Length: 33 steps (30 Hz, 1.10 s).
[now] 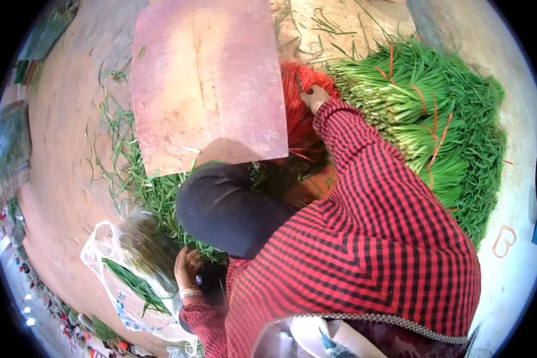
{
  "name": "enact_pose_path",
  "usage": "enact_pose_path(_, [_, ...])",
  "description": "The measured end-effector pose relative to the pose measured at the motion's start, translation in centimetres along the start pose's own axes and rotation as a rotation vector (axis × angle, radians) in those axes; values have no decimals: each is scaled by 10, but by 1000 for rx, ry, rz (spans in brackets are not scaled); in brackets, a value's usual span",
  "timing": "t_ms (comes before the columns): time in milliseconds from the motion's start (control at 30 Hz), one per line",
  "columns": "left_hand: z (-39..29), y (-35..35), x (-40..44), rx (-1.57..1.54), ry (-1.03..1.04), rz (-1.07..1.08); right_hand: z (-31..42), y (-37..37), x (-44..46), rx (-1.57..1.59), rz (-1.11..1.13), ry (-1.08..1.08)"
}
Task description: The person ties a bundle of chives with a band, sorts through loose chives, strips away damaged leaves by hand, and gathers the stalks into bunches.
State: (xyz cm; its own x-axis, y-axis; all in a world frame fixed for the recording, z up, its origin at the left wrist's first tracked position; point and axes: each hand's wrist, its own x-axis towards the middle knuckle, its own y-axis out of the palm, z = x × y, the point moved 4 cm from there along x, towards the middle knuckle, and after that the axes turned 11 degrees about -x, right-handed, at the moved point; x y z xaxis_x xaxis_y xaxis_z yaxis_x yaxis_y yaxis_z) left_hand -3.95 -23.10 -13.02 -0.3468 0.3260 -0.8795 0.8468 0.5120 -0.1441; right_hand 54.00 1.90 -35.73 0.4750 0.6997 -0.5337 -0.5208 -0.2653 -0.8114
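Note:
My right hand (316,98) reaches to a pile of thin red strands (298,113), thumb and forefinger pinched together on them. The pile lies between a pinkish board (212,83) and tied bundles of green stalks (441,119), whose pale ends face the hand. My left hand (188,268) is low beside my dark-clothed knee (227,206), fingers loosely curled and a little apart, with nothing visible in them. It is nearest to a plastic bag (110,238) holding green stalks and to loose green leaves (161,194).
Loose green scraps are scattered on the brown floor (65,149) left of the board. A pale slab (340,30) with leaf bits lies beyond the red strands. A red rubber band (504,241) lies at the right. Another filled bag (12,143) stands at the far left.

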Motion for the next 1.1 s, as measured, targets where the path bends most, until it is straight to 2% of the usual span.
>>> enact_pose_path(67, [12, -3, 14, -72, -48, 106, 6, 11, -2, 4, 74, 24])
enact_pose_path(133, [19, 4, 19, -76, -54, 86, 2, 22, -2, 4, 150, 57])
enact_pose_path(200, [23, 13, 27, -79, -28, 185, 2, 22, -12, 471, 135, 83])
enact_pose_path(233, [26, 13, 33, 52, 75, 244, 1, 20, -19, 528, 69, 112])
enact_pose_path(267, [22, 19, 30, 50, 74, 242, 7, 8, -33, 525, 70, 110])
enact_pose_path(333, [12, 40, 22, -82, -22, 207, 12, -8, -58, 729, 88, 186])
enact_pose_path(367, [12, 42, 24, -84, -22, 207, 15, -10, -64, 872, 28, 115])
enact_pose_path(400, [11, 44, 25, -93, -11, 230, 15, -12, -70, 872, 29, 113])
enact_pose_path(500, [14, 44, 28, -89, 8, 237, 23, -24, -83, 1044, 134, 159])
enact_pose_path(600, [13, 47, 23, -76, 19, 201, 27, -30, -84, 1032, 126, 73])
enact_pose_path(633, [14, 48, 19, -74, 22, 184, 24, -27, -80, 969, 22, 46])
enact_pose_path(667, [16, 45, 16, -72, 22, 187, 16, -19, -73, 970, 19, 47])
enact_pose_path(733, [22, 40, 16, -141, 18, 259, -4, -4, -47, 568, -87, 213])
enact_pose_path(767, [22, 38, 14, -135, 20, 274, 3, -7, -46, 486, -176, 93])
enact_pose_path(867, [17, 32, 2, -169, 50, 237, 14, -12, -44, 550, -75, 117])
enact_pose_path(900, [10, 31, -1, -163, 74, 224, 6, 3, -28, 421, -114, 183])
enact_pose_path(967, [-12, 38, -9, -140, 139, 180, -33, 83, 36, 263, 28, 126])
enact_pose_path(1000, [-26, 43, -15, -119, 200, 138, -22, 86, 36, 185, 94, 89])
enact_pose_path(1033, [-43, 50, -20, -189, 252, 188, -23, 85, 26, 389, 28, 152])
enact_pose_path(1067, [-65, 73, -39, -164, 322, 162, -11, 66, 7, 389, 33, 151])
enact_pose_path(1100, [-83, 83, -47, -110, 396, 169, 2, 49, -6, 460, 15, 61])
